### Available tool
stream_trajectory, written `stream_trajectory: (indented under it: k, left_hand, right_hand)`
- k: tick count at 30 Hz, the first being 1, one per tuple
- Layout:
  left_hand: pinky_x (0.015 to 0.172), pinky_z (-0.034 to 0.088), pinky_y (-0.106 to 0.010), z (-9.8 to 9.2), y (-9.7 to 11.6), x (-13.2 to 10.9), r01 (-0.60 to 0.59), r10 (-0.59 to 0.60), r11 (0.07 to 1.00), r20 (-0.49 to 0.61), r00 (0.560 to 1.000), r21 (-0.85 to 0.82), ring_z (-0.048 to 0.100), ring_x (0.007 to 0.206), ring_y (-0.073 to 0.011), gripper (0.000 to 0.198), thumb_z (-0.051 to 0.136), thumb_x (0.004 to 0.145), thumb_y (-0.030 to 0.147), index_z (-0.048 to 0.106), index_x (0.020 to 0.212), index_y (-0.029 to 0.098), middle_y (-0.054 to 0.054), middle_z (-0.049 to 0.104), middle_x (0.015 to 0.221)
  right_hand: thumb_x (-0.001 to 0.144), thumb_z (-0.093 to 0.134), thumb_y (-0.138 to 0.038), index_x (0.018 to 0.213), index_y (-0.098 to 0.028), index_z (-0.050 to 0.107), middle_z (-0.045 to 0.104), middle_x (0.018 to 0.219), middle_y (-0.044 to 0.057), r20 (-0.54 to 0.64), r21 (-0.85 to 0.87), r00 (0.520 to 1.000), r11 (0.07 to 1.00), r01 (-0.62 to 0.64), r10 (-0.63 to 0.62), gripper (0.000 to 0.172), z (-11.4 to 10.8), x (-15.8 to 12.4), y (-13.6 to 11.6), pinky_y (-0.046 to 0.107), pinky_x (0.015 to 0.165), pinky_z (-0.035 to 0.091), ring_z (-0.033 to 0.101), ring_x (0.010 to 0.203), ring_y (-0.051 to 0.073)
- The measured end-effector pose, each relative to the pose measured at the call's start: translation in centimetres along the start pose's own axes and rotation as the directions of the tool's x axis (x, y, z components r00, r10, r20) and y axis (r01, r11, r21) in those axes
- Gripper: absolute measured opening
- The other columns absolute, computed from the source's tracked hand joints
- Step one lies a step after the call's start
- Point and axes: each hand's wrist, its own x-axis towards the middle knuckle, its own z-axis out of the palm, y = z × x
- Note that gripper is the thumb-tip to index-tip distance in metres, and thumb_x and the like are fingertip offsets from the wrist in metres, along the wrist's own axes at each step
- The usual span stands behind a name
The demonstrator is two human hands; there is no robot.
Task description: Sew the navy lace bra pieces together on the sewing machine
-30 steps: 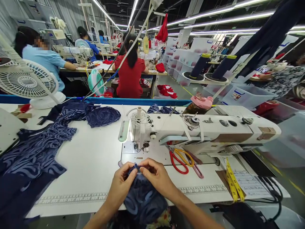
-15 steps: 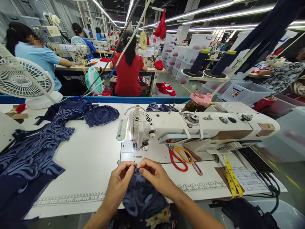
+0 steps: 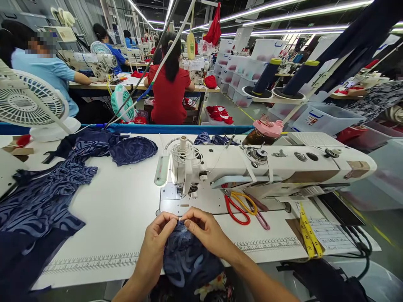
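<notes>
A navy patterned fabric piece (image 3: 189,256) hangs from my fingertips over the front edge of the table. My left hand (image 3: 155,241) pinches its top edge between thumb and forefinger. Close beside it, my right hand (image 3: 206,230) pinches the same edge, and the two hands nearly touch. Just beyond them stands a white sewing machine (image 3: 226,163), its needle area (image 3: 184,191) behind my fingers. Under the machine arm lie scissors with red and orange handles (image 3: 237,209) and pink-handled tweezers or snips (image 3: 262,220).
Navy patterned garment pieces (image 3: 47,201) cover the table's left side. A white fan (image 3: 31,100) stands behind them. On the right are a yellow tape measure (image 3: 307,230) and a written sheet (image 3: 330,235). A pink-lidded bottle (image 3: 266,128) is behind the machine. Co-workers sit at machines ahead.
The view has shifted slightly. My hands still pinch the fabric's top edge, and the hanging part has bunched and shifted a little.
</notes>
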Motion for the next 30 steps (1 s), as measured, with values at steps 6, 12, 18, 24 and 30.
stream_trajectory:
  k: [6, 12, 18, 24, 30]
  left_hand:
    - [0.080, 0.045, -0.025, 0.2, -0.2, 0.0, 0.090, -0.089, 0.985, 0.014, 0.996, -0.148, 0.057, 0.086, -0.0175, 0.031, 0.073, 0.077, 0.045, 0.070, 0.088, 0.017, -0.002, 0.066, 0.088]
    - [0.079, 0.047, -0.025, 0.2, -0.1, 0.2, 0.128, -0.119, 0.977, 0.060, 0.991, -0.173, 0.061, 0.087, -0.0180, 0.033, 0.073, 0.078, 0.046, 0.070, 0.092, 0.016, -0.003, 0.069, 0.089]
    - [0.077, 0.047, -0.026, 0.0, -0.3, 0.0, 0.122, -0.113, 0.982, 0.066, 0.991, -0.143, 0.061, 0.087, -0.0190, 0.034, 0.072, 0.078, 0.047, 0.068, 0.090, 0.016, -0.004, 0.069, 0.089]
    - [0.078, 0.047, -0.026, -0.2, -0.6, 0.4, 0.051, -0.053, 0.997, 0.027, 0.998, 0.058, 0.059, 0.087, -0.0191, 0.042, 0.074, 0.075, 0.052, 0.067, 0.096, 0.017, -0.003, 0.067, 0.089]
    - [0.064, 0.044, -0.021, -0.4, 0.0, 0.4, -0.033, 0.029, 0.983, 0.022, 0.999, 0.179, 0.053, 0.071, -0.0146, 0.036, 0.069, 0.078, 0.053, 0.064, 0.083, 0.018, 0.000, 0.060, 0.076]
  right_hand:
    - [0.089, 0.063, -0.044, 0.087, -0.018, 0.062, 0.053, 0.076, -0.002, 0.006, 0.114, 1.000, 0.993, -0.026, 0.025, 0.026, -0.4, 0.3, 0.5, 0.024, 0.068, 0.036, 0.046, 0.072, 0.012]
    - [0.090, 0.061, -0.048, 0.087, -0.018, 0.061, 0.050, 0.074, -0.003, 0.009, 0.073, 1.000, 0.997, -0.018, 0.017, 0.030, -0.4, 0.4, 0.5, 0.024, 0.066, 0.036, 0.044, 0.070, 0.012]
    - [0.089, 0.060, -0.050, 0.086, -0.019, 0.060, 0.048, 0.072, -0.003, 0.024, 0.055, 1.000, 0.998, -0.020, 0.019, 0.031, -0.5, 0.3, 0.4, 0.025, 0.064, 0.035, 0.043, 0.068, 0.013]
    - [0.091, 0.058, -0.046, 0.087, -0.019, 0.061, 0.050, 0.072, -0.003, -0.032, -0.004, 0.999, 1.000, -0.002, 0.002, 0.027, -0.3, 0.2, 0.2, 0.024, 0.063, 0.037, 0.045, 0.067, 0.012]
    - [0.097, 0.048, -0.035, 0.096, -0.020, 0.064, 0.062, 0.085, 0.002, -0.084, -0.361, 0.983, 0.924, 0.125, -0.166, 0.021, -1.5, -0.4, 0.3, 0.024, 0.065, 0.044, 0.057, 0.075, 0.015]
